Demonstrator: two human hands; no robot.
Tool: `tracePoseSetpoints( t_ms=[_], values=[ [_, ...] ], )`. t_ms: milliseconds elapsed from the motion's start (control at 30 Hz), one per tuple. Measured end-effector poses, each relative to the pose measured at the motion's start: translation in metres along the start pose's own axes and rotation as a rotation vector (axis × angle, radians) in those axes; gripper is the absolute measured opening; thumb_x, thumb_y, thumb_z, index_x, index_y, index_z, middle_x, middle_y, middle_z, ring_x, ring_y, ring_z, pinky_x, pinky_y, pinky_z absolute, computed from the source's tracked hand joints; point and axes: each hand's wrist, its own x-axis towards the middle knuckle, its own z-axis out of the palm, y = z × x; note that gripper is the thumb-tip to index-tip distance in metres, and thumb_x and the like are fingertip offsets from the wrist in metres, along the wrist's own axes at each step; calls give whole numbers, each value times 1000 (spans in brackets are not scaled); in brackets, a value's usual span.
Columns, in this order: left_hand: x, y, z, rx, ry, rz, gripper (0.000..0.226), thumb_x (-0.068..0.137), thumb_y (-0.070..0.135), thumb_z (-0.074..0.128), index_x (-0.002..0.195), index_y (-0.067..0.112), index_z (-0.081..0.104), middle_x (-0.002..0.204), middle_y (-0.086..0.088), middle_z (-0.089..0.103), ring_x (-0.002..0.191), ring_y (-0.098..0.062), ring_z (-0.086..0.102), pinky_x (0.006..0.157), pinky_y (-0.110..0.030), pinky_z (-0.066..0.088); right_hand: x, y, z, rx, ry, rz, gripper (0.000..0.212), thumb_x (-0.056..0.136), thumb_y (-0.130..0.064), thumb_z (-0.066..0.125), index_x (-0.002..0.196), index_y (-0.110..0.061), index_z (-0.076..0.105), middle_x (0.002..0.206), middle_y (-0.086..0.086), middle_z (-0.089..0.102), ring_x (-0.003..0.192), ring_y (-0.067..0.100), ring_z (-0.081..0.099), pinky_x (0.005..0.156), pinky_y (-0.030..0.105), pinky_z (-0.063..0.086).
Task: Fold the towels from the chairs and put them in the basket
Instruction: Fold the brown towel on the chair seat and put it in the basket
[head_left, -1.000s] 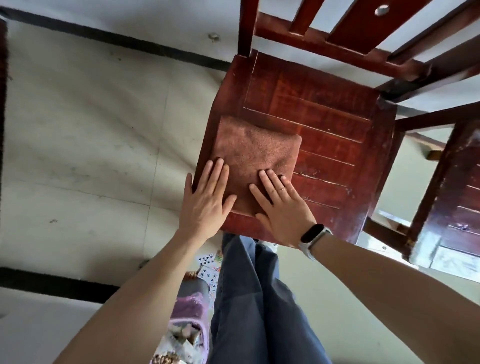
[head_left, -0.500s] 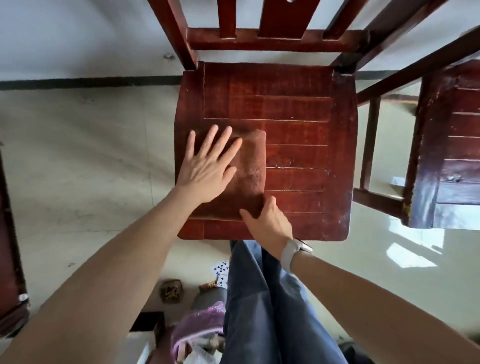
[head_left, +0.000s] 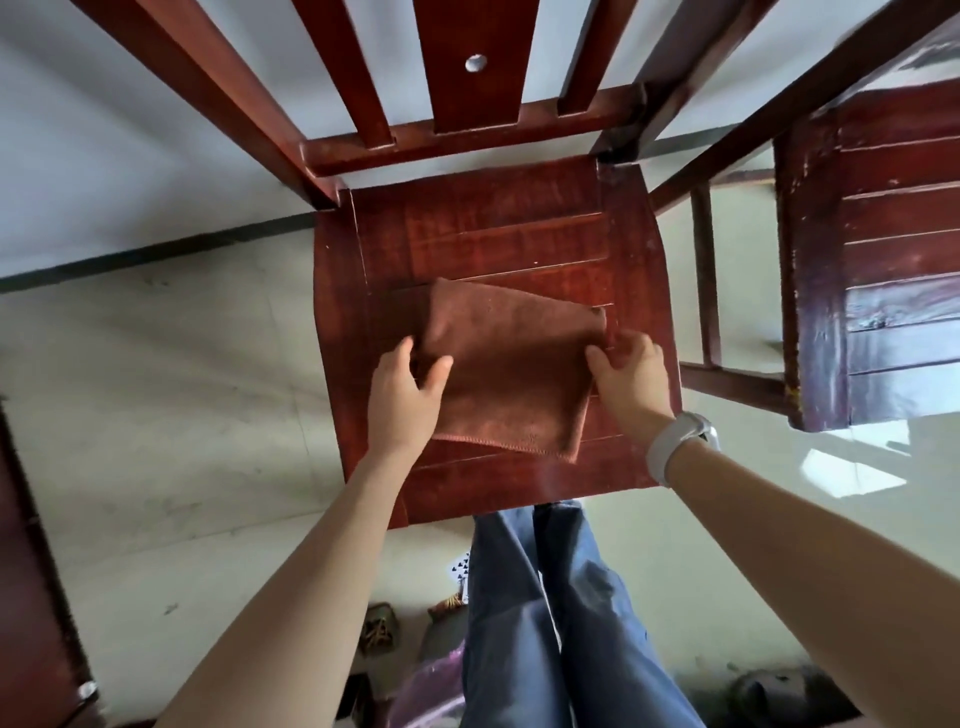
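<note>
Palms no longer flat on towel (head_left: 511, 371): left hand (head_left: 404, 397) pinches near edge, right hand (head_left: 631, 376) seemingly grips far side. Folded, ready to lift off chair (head_left: 483, 228).

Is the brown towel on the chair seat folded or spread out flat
Folded. The towel lies as a compact rectangle on the chair seat, layered edges showing at its near corner, left hand and right hand gripping its sides.
</note>
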Motion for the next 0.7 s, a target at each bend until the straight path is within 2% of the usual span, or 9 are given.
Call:
tracePoseSetpoints(
  t_ms=[100, 167, 267, 300, 367, 433, 500, 567, 700],
  values=[
    [10, 7, 3, -112, 29, -119, 48, 89, 36, 54, 126, 4, 52, 125, -15, 57, 117, -29, 52, 99, -35, 38, -7, 4, 13, 87, -33, 109, 37, 88, -27, 56, 117, -5, 53, 117, 12, 60, 108, 29, 56, 84, 26, 38],
    [16, 11, 3, -204, 24, -194, 45, 88, 36, 56, 121, 6, 56, 120, -10, 61, 110, -25, 56, 94, -32, 43, -10, 3, 21, 171, -41, 175, 34, 87, -25, 57, 113, -3, 56, 110, 12, 62, 105, 29, 57, 88, 31, 42],
    [20, 15, 0, -343, -34, -265, 39, 86, 33, 60, 117, 10, 60, 111, -2, 63, 94, -13, 57, 78, -20, 40, -11, -1, 26, 302, -82, 253, 14, 87, -20, 57, 89, -7, 62, 87, 9, 64, 87, 27, 61, 79, 33, 47],
    [21, 15, -2, -411, -69, -293, 37, 86, 32, 61, 116, 10, 61, 110, -2, 64, 91, -11, 56, 76, -19, 39, -11, -2, 26, 360, -109, 286, 13, 86, -19, 57, 89, -8, 63, 83, 7, 64, 83, 24, 61, 78, 33, 48],
    [20, 16, -7, -510, -133, -342, 36, 85, 31, 62, 116, 12, 61, 111, -2, 63, 94, -12, 58, 79, -22, 42, -11, -1, 23, 496, -176, 355, 19, 87, -19, 58, 100, -5, 61, 86, 6, 64, 86, 24, 61, 84, 37, 51],
    [16, 17, -14, -527, -187, -350, 35, 85, 33, 62, 117, 17, 58, 116, -3, 61, 103, -17, 58, 89, -29, 46, -14, 2, 17, 570, -218, 369, 28, 86, -21, 60, 110, -6, 56, 97, 9, 64, 93, 26, 62, 85, 41, 52],
    [7, 21, -21, -538, -232, -347, 31, 86, 34, 61, 114, 22, 56, 119, -5, 60, 107, -20, 58, 96, -37, 46, -23, 6, 6, 621, -221, 325, 28, 85, -24, 62, 109, -11, 53, 97, 7, 63, 87, 22, 62, 71, 35, 53],
    [-6, 26, -29, -559, -265, -345, 27, 86, 36, 61, 110, 26, 55, 119, -4, 60, 106, -19, 58, 96, -39, 47, -34, 10, -12, 645, -229, 289, 28, 84, -28, 64, 107, -14, 54, 96, 5, 63, 81, 17, 63, 60, 26, 47],
    [-44, 50, -45, -547, -256, -287, 19, 85, 39, 60, 103, 35, 54, 113, 3, 61, 103, -14, 59, 90, -36, 50, -60, 20, -58, 759, -391, 280, 24, 87, -27, 60, 109, -20, 56, 100, 6, 65, 81, 18, 66, 54, 27, 50]
  ],
)
